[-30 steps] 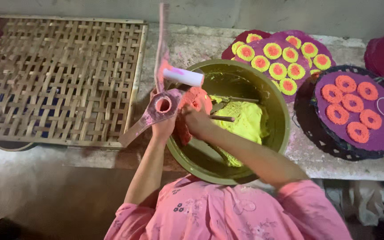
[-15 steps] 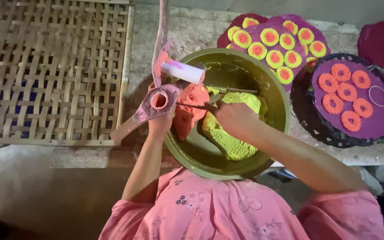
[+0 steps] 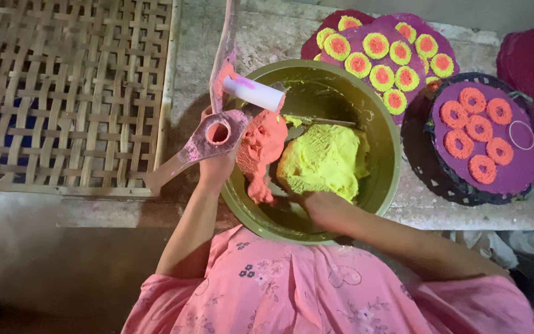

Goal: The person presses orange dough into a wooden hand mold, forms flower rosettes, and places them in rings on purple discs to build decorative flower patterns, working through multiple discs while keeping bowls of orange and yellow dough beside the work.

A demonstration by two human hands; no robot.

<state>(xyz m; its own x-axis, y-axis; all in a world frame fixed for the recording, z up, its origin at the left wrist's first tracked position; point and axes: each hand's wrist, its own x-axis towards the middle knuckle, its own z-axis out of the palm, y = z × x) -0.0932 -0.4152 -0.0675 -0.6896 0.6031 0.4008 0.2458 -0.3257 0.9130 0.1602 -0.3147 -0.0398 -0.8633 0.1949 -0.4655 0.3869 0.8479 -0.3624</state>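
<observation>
Head view, looking straight down. Left hand [image 3: 217,168] wrapped around pink ring mould with handle [image 3: 208,137], held at rim of green bowl [image 3: 385,185], ring hole filled level with orange paste. White cylinder plunger [image 3: 254,93] on thin rod sits just above mould, resting over bowl edge. Right hand [image 3: 316,201] low inside bowl, pressed at edge of yellow-green dough [image 3: 326,159]; fingers hidden, grip unclear. Orange dough [image 3: 261,148] lump beside it, close to mould for refilling. Finished rings laid on round purple tray [image 3: 523,170] and purple mat [image 3: 418,34] on worktop. Woven bamboo rack [image 3: 63,93] lies to left.
</observation>
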